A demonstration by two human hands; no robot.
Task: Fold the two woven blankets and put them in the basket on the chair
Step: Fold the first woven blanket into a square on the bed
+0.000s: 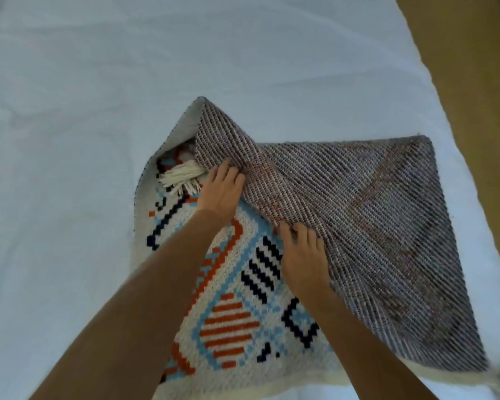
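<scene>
White sheet (98, 111): covers the surface, fills most of our view. Tan strip (459, 67) runs down the 2–3 o'clock side, past the sheet's edge.

Item 1, woven blanket (231, 313): lies on the sheet, centre to 5 o'clock. Patterned face (orange, lt blue, navy on cream) is up at 6–7 o'clock. Flap turned over toward 3 o'clock shows the grey striped reverse. Cream tassel (179, 176) pokes out under the raised fold, approx 10 o'clock of centre.

Item 2, our left hand (221, 189): forearm in from 7 o'clock, palm down, fingers curled on the flap edge beside the tassel, gripping it.

Item 3, our right hand (303, 255): forearm in from 5 o'clock, fingers bent, pinching the same flap edge lower down.

Edges/room: flap's far corner sits near the sheet's 3 o'clock edge. Wide open sheet from 8 thru 12 o'clock. Cream hem runs out of view at 5 o'clock.
</scene>
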